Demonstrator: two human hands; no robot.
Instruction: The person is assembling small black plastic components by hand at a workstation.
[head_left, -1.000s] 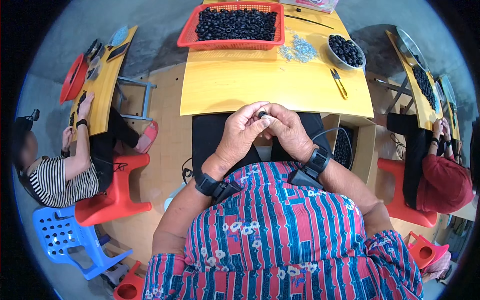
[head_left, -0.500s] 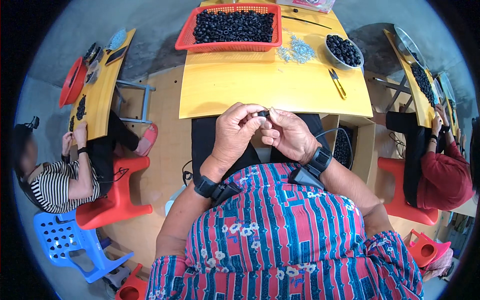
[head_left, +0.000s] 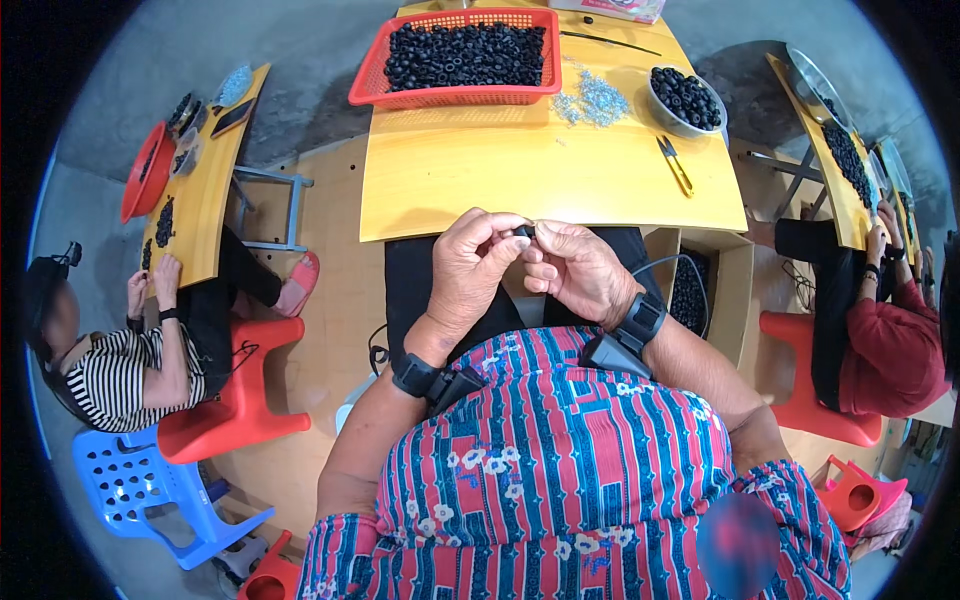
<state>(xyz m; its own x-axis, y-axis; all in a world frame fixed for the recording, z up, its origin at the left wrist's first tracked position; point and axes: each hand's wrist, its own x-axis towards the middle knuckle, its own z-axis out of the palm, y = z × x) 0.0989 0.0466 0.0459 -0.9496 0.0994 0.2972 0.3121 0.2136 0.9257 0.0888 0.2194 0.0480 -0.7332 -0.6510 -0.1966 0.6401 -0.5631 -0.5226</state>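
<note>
Over my lap, just in front of the yellow table's near edge, both hands meet at a small black part (head_left: 523,231). My left hand (head_left: 468,262) pinches it between thumb and fingers. From the other side, my right hand (head_left: 577,268) is closed, its thumb and fingertips pressed to the same part. Fingers cover most of it, so its full shape is hidden. On the table (head_left: 440,175) stands a red basket (head_left: 366,88) of small black ring-shaped parts (head_left: 465,57). Beside it lie a pile of small clear pieces (head_left: 597,101) and yellow-handled thread snips (head_left: 675,166).
At the table's right edge sits a bowl (head_left: 692,128) of black parts. Behind it lies a thin black strip (head_left: 612,43). A cardboard box (head_left: 735,292) stands below. Co-workers sit at side tables, left (head_left: 140,372) and right (head_left: 890,350), on red stools.
My hands stay together with only slight finger movement around the black part. The view has shifted a little; the co-worker on the right has moved their hands slightly.
</note>
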